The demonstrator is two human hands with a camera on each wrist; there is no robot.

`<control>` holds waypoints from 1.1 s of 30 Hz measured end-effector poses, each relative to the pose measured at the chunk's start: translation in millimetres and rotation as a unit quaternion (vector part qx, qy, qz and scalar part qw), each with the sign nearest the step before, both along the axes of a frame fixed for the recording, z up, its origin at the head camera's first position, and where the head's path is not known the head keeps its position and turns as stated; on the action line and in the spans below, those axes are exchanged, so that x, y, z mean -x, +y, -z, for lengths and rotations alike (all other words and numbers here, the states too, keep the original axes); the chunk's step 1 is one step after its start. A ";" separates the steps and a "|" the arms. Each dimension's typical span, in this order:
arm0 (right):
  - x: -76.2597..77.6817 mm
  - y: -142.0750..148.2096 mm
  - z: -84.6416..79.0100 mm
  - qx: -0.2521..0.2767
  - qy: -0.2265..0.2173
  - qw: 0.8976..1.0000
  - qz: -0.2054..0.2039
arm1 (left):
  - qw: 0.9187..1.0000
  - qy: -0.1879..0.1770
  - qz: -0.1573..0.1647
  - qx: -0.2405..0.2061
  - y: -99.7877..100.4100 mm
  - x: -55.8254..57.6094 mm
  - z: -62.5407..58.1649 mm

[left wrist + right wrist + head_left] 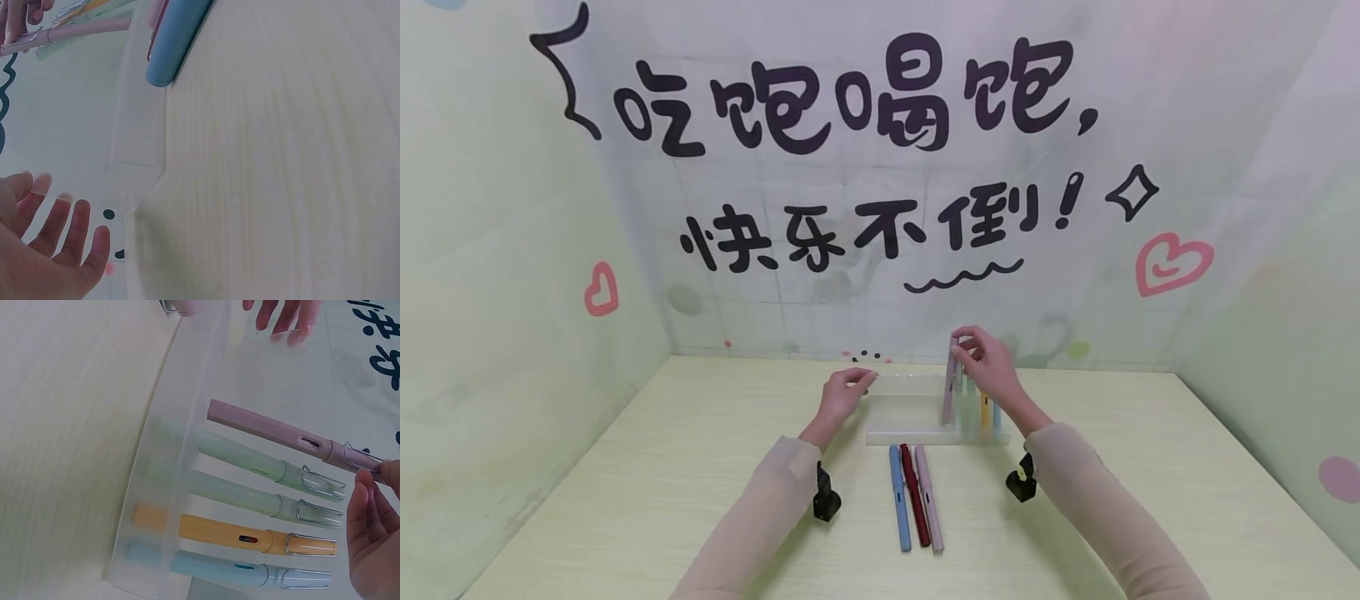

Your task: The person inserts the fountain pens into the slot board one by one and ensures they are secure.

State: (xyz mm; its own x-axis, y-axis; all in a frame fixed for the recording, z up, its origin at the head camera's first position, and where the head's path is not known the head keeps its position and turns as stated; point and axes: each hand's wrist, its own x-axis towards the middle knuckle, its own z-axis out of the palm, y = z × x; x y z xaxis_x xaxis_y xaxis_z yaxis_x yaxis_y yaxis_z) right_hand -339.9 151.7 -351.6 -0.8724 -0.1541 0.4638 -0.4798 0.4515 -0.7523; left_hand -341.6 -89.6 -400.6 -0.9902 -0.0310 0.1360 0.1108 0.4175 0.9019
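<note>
My right hand (991, 365) pinches a mauve fountain pen (269, 430) near the clip end of its cap. The pen leans slightly, its lower end right at the front trough of a clear pen stand (901, 437). Beside it, two pale green pens (240, 459), an orange pen (222, 534) and a light blue pen (219, 569) stand in the rack with their caps up. At the rack's upper left corner my left hand (844, 397) holds the transparent panel between thumb and fingers.
In front of the stand a blue pen (899, 500), a dark red pen (915, 496) and a lilac pen (929, 500) lie side by side on the pale wooden table (700, 483). Behind hangs a printed cloth backdrop (850, 317).
</note>
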 end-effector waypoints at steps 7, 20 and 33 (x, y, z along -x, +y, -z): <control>0.7 -1.3 6.2 -0.012 -0.002 1.000 -0.008 | 1.000 -0.005 -0.002 0.001 0.4 0.7 0.0; -0.2 -0.9 11.6 -0.020 0.003 0.999 -0.039 | 1.000 0.006 0.000 0.001 -0.3 1.6 1.4; -0.9 -4.0 13.6 -0.054 0.016 0.998 -0.019 | 1.000 0.012 0.004 0.001 -1.1 0.4 1.5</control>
